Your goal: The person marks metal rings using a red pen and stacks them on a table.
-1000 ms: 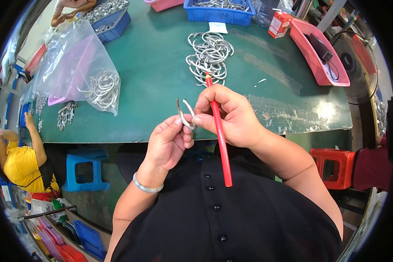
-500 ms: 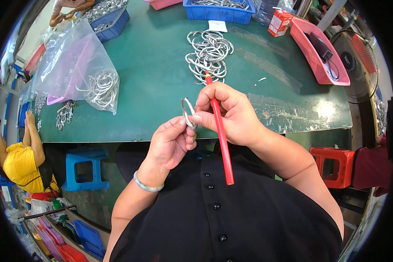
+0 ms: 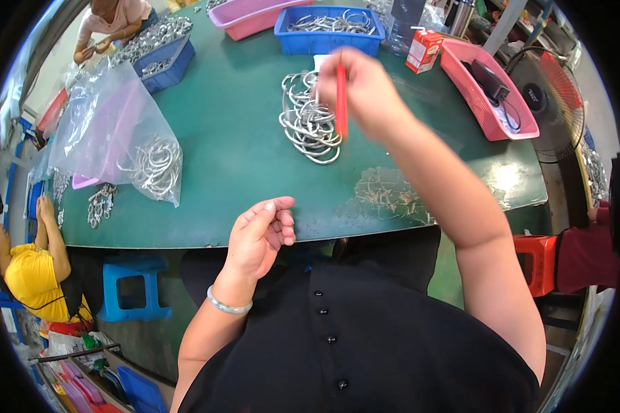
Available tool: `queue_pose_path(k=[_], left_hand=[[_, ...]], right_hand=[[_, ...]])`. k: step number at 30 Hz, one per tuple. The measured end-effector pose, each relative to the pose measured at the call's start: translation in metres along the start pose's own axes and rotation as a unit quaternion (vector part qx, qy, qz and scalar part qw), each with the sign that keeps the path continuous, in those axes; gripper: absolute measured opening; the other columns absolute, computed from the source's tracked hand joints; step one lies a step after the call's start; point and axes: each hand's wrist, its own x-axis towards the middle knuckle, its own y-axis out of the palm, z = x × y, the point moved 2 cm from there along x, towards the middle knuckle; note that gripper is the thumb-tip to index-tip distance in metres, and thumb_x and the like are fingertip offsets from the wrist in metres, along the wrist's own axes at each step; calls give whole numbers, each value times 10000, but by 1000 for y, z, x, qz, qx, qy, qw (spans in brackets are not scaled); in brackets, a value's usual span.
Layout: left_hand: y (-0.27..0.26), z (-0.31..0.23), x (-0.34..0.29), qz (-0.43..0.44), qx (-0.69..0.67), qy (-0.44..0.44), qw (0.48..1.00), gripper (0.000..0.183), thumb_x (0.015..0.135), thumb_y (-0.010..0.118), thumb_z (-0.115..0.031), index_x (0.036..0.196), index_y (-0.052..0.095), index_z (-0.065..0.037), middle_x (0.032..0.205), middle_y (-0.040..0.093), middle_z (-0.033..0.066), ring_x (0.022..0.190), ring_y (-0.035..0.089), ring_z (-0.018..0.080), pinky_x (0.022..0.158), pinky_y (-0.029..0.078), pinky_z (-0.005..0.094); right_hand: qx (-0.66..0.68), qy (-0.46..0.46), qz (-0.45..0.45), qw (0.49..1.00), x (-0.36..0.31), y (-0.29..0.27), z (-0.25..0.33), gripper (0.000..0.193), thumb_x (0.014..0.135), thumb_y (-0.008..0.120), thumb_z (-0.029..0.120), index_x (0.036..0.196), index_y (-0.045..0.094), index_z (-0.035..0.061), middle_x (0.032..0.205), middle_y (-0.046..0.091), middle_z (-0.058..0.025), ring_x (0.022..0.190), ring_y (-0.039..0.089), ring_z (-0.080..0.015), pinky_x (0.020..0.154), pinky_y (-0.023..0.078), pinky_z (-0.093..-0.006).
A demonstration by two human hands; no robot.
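Note:
My right hand (image 3: 362,89) reaches far over the table, blurred by motion, and grips a long red pen (image 3: 341,103). Beneath and beside its fingers lies a heap of silver metal rings, bangle-like and partly open (image 3: 306,127). Whether those fingers also touch a ring I cannot tell. My left hand (image 3: 263,230) hovers at the table's near edge, loosely curled, fingers apart from the thumb, nothing in it. A pale bangle (image 3: 229,303) circles that wrist.
Behind the heap stands a blue tray of rings (image 3: 331,43). A clear bag with rings (image 3: 155,162) lies left. On the right are a red drink carton (image 3: 424,51), a pink basket (image 3: 479,117) and a fan (image 3: 548,103). A co-worker in yellow (image 3: 38,275) sits left.
The silver ring has left my left hand, which stays near the edge. My right hand has moved forward and up to the heap with the red pen. The view has shifted slightly.

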Motion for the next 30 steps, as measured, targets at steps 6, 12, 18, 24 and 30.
queue_pose_path(k=[6,12,18,24,30], left_hand=[[5,5,11,34,-4,-2,999,264,909,409,-186,1008,544,18,749,550,52,632,508,127,568,426,246],[-2,2,6,25,-23,13,999,264,911,407,-186,1010,541,18,772,552,55,648,513,130,577,431,247],[-2,2,4,36,-18,6,999,268,913,402,-179,1024,540,22,787,557,56,659,519,130,586,433,245],[2,4,6,46,-18,10,999,258,909,411,-167,1023,542,24,783,558,60,659,523,131,588,441,249],[-2,5,2,44,-13,7,999,246,903,423,-153,1020,547,25,780,561,64,654,529,133,596,453,257]], right_hand=[[-102,38,-211,971,108,-100,8,118,776,577,23,881,529,1,721,561,-82,589,533,-153,509,470,-271],[-264,88,-42,960,75,-79,-37,92,760,563,20,830,504,29,713,574,-56,617,537,-116,503,429,-254],[-413,-12,104,905,26,-40,-51,204,674,681,104,809,541,40,739,584,-120,709,577,-255,637,451,-337],[-438,-43,83,894,19,-33,-45,143,690,594,33,820,538,50,749,594,-132,733,586,-294,637,453,-347],[-281,-33,34,959,9,-32,-28,145,718,611,-16,761,482,34,670,496,10,626,469,-60,561,399,-223]])
